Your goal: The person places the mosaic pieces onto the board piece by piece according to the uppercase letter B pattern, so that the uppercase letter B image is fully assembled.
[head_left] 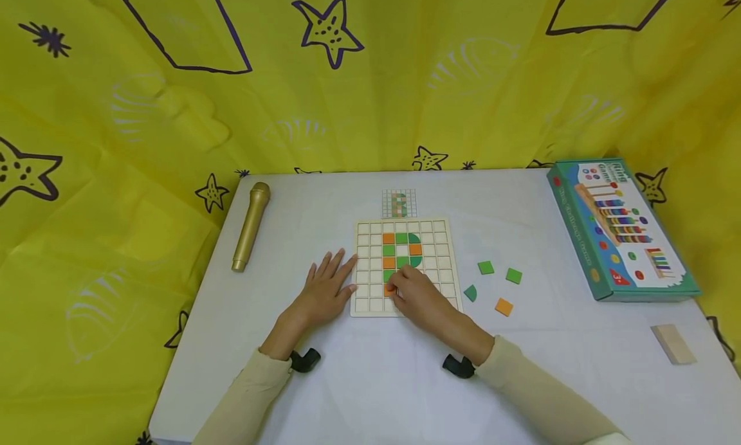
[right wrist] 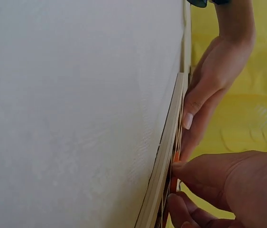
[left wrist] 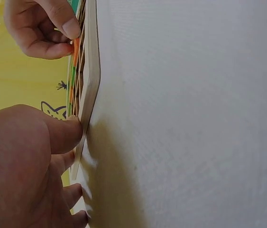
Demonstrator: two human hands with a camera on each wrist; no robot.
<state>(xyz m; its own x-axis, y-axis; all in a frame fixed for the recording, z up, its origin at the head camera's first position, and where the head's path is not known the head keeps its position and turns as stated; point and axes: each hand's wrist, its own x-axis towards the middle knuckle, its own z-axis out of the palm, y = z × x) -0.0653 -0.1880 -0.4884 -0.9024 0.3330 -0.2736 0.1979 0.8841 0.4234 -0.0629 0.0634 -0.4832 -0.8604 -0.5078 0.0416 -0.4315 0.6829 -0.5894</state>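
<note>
A wooden grid board lies on the table with orange, green and teal tiles set in its cells, forming a letter-like shape. My right hand pinches an orange square tile between thumb and finger, low in the left column of that shape. My left hand spreads its fingers beside the board's left edge, and its thumb touches that edge in the left wrist view. Just beyond the board lies a small pattern card. My right hand hides some of the lower cells.
Right of the board lie loose tiles: a green square, another green square, a teal quarter-round and an orange square. A gold microphone is at left. A boxed game and wooden block are at right.
</note>
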